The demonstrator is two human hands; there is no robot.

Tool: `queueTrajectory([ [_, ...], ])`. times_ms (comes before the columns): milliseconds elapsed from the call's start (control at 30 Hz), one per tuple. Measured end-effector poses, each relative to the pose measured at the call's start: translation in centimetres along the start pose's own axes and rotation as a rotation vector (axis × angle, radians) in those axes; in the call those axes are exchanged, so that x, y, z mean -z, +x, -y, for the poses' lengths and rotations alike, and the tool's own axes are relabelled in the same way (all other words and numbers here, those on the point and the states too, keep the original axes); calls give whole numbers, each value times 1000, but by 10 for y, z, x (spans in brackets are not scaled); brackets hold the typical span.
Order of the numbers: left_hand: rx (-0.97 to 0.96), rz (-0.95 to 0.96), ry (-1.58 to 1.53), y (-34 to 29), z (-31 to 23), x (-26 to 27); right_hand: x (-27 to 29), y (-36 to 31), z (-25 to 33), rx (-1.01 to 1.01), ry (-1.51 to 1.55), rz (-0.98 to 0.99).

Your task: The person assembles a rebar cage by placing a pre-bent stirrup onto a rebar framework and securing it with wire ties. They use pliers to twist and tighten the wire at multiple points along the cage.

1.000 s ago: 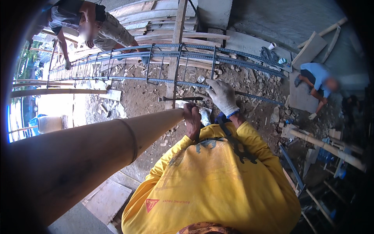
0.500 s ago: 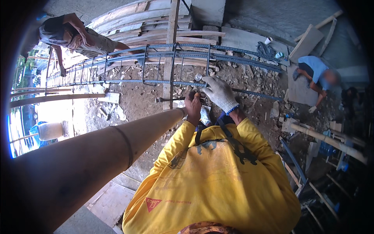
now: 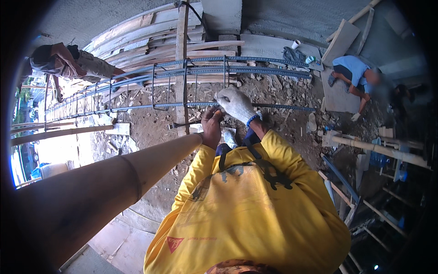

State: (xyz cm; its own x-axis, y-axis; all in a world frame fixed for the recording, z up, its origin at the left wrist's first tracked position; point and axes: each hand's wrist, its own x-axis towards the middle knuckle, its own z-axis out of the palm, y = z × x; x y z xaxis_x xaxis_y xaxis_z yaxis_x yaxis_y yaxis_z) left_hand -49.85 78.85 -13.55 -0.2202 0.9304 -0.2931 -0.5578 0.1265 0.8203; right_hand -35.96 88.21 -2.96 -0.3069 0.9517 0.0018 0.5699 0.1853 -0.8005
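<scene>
A long cage of ribbed steel rebar (image 3: 260,70) with thin square stirrups runs across in front of me. My right hand (image 3: 236,105), in a pale knitted glove with a blue cuff, is at its lower bar, fingers curled down; whatever they pinch is hidden. Just below the bar, my bare left hand (image 3: 211,128) is closed round a slim dark metal tool (image 3: 186,123), whose wider end sticks out to the left. A bit of orange shows at its fingertips. An upright wooden post (image 3: 181,50) stands left of both hands, crossing the cage.
A thick bamboo pole (image 3: 105,182) slants up from the lower left toward my left hand. Stacked planks (image 3: 137,36) lie behind the cage, rubble (image 3: 283,91) beneath it. One person (image 3: 68,61) bends at the far left; another (image 3: 353,73) crouches at right near bamboo and timber pieces.
The whole view has shifted, carrying the scene leftward. My right glove has turned over, its fingers curling nearer my left hand. The left hand keeps its hold on the tool.
</scene>
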Motion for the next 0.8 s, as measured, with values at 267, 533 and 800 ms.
queueTrajectory([
  [267,-25,-41,87,-5,-22,-24,1,6,-1,77,65,-144],
  [533,-97,-46,184,-16,-18,-27,3,1,2,93,107,-171],
  [800,-100,-11,268,-15,-25,-28,7,7,0,119,209,-147],
])
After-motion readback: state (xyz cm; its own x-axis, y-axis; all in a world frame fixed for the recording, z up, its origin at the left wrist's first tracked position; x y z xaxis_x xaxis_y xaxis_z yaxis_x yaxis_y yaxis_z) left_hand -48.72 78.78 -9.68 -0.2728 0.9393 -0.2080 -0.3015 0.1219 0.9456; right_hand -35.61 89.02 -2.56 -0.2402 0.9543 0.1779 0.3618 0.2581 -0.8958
